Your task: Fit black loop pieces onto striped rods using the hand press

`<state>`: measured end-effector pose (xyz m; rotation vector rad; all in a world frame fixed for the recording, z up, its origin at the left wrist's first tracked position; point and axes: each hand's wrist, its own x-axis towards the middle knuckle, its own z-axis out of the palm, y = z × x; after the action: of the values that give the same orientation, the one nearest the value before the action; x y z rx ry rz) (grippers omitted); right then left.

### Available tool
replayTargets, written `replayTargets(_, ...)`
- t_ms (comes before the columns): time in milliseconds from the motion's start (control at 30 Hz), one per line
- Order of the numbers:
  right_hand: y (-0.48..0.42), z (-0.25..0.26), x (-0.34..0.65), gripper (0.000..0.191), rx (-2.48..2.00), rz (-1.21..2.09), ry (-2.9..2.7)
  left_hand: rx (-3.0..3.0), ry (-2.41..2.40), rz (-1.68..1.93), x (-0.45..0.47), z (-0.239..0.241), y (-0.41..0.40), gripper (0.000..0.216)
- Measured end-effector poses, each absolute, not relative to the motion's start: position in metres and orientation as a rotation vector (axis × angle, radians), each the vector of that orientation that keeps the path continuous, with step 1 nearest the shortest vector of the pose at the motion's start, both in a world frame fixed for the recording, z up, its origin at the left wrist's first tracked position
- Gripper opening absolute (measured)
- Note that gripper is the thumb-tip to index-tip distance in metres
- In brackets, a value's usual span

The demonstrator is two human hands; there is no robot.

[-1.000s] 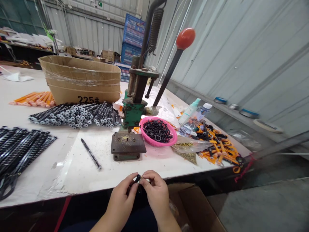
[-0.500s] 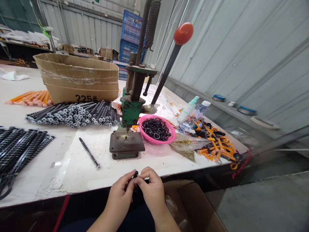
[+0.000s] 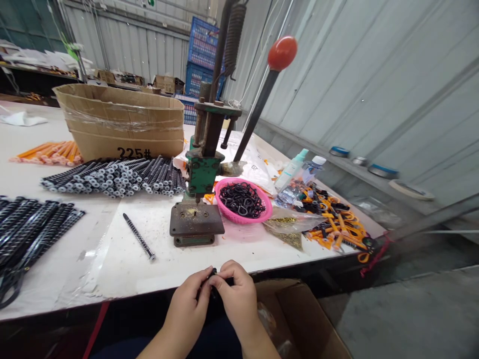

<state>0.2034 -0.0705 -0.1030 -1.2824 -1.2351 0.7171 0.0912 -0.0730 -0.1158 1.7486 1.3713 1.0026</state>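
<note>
At the table's front edge, my left hand (image 3: 190, 299) pinches a small black piece (image 3: 213, 272), mostly covered by the fingers. My right hand (image 3: 235, 296) meets it there, thumb and forefinger closed against the same piece; a tiny pale bit shows at those fingertips. Beyond the hands stands a green hand press (image 3: 204, 172) with a flat metal base and a red-knobbed lever (image 3: 282, 54). Beside the press, a pink basket (image 3: 243, 219) holds black hook-like loops (image 3: 242, 199). One black spiral-striped rod (image 3: 138, 236) lies alone on the table, left of the press.
Piles of striped rods (image 3: 112, 177) lie before a cardboard box (image 3: 123, 114). Black-handled scissors (image 3: 11, 286) are at the left edge. To the right are a bag of small brass-coloured bits (image 3: 288, 227), bottles (image 3: 294, 169) and orange-black straps (image 3: 340, 224). An open carton (image 3: 307, 319) sits below.
Both hands have shifted very slightly right and down, still pinching the small black piece together. Nothing on the table has moved.
</note>
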Motion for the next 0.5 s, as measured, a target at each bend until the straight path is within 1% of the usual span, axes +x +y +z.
replayTargets(133, -0.069, -0.107, 0.202, 0.019, -1.213, 0.846, -1.090, 1.905, 1.290, 1.030, 0.092, -0.116, -0.075, 0.026)
replayTargets(200, -0.069, -0.111, 0.201, 0.021, -1.051, 1.058, -0.976, 2.020, 1.213, 1.078, 0.092, -0.116, -0.077, 0.027)
replayTargets(267, -0.071, -0.113, 0.200, 0.028, -0.864, 1.306, -0.903, 2.163, 1.109, 1.115, 0.089, -0.114, -0.077, 0.028)
replayTargets(333, -0.072, -0.112, 0.201, 0.029, -0.789, 1.403, -0.926, 2.320, 1.037, 1.061, 0.083, -0.107, -0.073, 0.030)
replayTargets(400, -0.066, -0.107, 0.205, 0.020, -0.873, 1.303, -1.072, 2.425, 1.065, 0.899, 0.073, -0.094, -0.063, 0.031)
replayTargets(467, -0.051, -0.098, 0.210, 0.010, -1.028, 1.105, -1.342, 2.445, 1.177, 0.672, 0.062, -0.077, -0.044, 0.031)
replayTargets(500, -0.039, -0.093, 0.212, 0.009, -1.095, 0.989, -1.511, 2.442, 1.211, 0.557, 0.057, -0.067, -0.032, 0.030)
